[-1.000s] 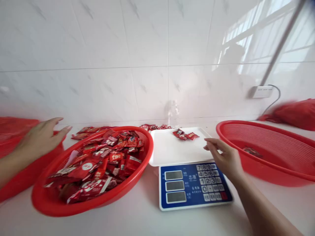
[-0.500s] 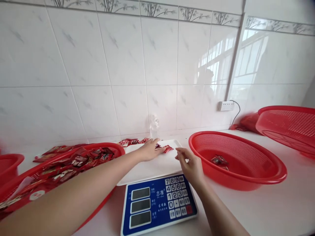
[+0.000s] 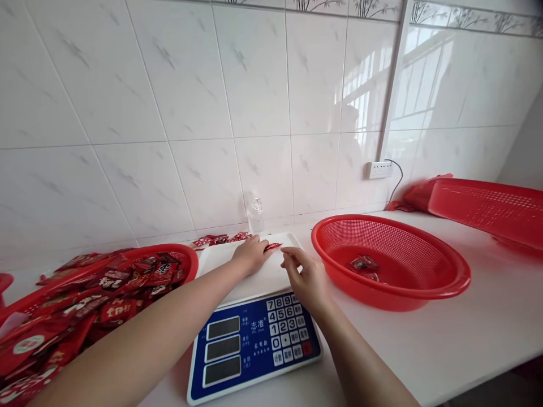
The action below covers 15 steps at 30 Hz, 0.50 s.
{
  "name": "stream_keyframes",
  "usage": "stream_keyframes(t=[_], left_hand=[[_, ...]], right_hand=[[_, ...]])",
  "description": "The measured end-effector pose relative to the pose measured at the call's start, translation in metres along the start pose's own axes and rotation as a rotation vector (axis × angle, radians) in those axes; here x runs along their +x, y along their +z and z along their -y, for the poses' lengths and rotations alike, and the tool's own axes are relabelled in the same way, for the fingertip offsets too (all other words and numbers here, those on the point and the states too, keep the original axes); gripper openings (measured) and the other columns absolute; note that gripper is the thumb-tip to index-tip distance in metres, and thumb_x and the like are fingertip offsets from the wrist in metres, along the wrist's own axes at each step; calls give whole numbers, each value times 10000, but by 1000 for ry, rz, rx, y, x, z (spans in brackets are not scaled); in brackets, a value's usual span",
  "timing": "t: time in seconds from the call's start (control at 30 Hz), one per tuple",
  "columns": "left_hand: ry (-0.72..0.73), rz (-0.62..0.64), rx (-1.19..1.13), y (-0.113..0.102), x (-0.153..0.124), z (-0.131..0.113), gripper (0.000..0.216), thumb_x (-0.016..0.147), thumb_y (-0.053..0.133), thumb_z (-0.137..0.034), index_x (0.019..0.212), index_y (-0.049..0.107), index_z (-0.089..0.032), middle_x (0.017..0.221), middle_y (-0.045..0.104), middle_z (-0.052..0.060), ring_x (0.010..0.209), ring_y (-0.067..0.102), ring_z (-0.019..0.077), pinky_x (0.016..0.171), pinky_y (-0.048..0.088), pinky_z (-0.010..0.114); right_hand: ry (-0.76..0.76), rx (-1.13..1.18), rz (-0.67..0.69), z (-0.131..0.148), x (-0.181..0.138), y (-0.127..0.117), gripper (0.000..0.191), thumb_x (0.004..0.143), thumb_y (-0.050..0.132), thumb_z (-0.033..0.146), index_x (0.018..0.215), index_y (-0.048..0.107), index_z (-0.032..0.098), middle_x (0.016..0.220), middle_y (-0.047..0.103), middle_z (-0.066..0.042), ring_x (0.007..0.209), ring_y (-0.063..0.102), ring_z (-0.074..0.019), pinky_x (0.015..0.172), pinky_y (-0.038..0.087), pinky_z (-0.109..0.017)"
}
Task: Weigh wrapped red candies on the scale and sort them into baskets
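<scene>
Currently, head view: left hand (image 3: 250, 255) curled onto one red packet (image 3: 272, 246) on the white tray (image 3: 220, 257) of one scale (image 3: 254, 345), marked "志准", toward the counter's (image 3: 466, 328) back edge. Right hand (image 3: 307, 277) beside it, thumb and forefinger near together; grip unclear. Three red baskets (image 3: 424, 294) show clearly; left basket (image 3: 192, 261) heaped with packets.

White counter (image 3: 466, 328) with scale (image 3: 254, 339), red baskets (image 3: 424, 289), loose packets (image 3: 220, 239), clear bottle (image 3: 255, 213)
</scene>
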<state>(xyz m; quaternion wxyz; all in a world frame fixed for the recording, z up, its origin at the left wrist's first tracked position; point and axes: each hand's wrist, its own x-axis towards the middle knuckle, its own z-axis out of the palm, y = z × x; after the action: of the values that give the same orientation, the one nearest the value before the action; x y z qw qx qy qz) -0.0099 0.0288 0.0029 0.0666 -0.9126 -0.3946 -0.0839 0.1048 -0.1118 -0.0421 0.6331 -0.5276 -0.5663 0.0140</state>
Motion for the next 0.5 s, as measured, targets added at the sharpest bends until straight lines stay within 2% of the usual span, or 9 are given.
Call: stream_keyframes(t=[0.27,0.4,0.5], left_hand=[[0,4,-58,-3,-5,6,357,917,430,-451,943,684,-202,979,667,113,895,645,296,716,459,345],[-60,-41,-185,-25,-17,27,440,937,361,-508,872,679,-210,820,706,45,772,657,218,638,432,263],[-164,-131,-234,-53,-35,61,492,937,316,-530,858,670,-197,778,698,23,740,643,198,608,410,244]], right_hand=[[-2,-15,1,-1,-3,1,231,915,460,294,1029,651,230,757,714,-3,688,674,-134,583,481,-211],[26,-38,5,-2,-5,0,241,913,465,315,1031,653,219,767,721,-9,702,685,-140,611,497,-219],[58,-57,3,-8,-8,-1,257,906,479,354,1039,655,224,778,727,-13,733,694,-155,625,509,-232]])
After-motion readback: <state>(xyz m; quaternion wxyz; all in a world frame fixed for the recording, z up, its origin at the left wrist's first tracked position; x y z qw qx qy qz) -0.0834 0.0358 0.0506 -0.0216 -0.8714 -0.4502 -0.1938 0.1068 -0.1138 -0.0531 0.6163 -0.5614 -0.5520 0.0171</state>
